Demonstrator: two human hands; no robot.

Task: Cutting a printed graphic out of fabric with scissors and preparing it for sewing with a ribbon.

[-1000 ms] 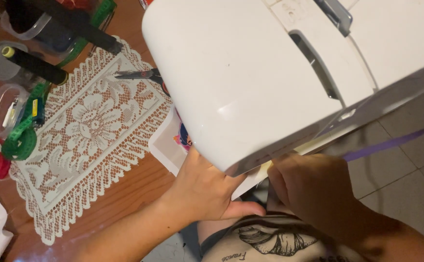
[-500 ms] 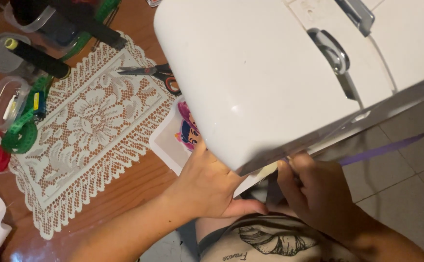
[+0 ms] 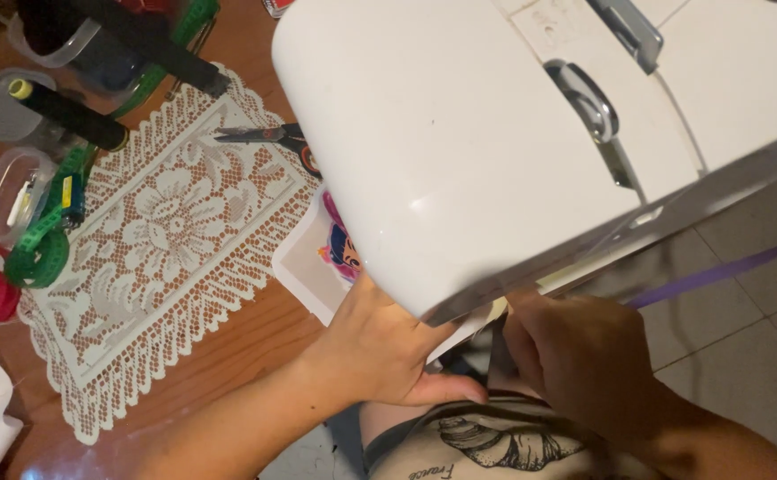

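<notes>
White sewing machine (image 3: 460,151) overhangs both hands: left hand (image 3: 388,351), open, presses beneath it; right hand (image 3: 584,356), curled, has moved closer, grip unclear.

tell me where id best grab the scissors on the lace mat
By the handle end, though the sewing machine overhangs and partly hides it. The scissors lie flat on the lace mat, closed blades pointing left, dark handles tucked against the machine's edge. I'd come from above and the left, pinch the shank just behind the blades and slide them clear first. Both hands are elsewhere.
</notes>
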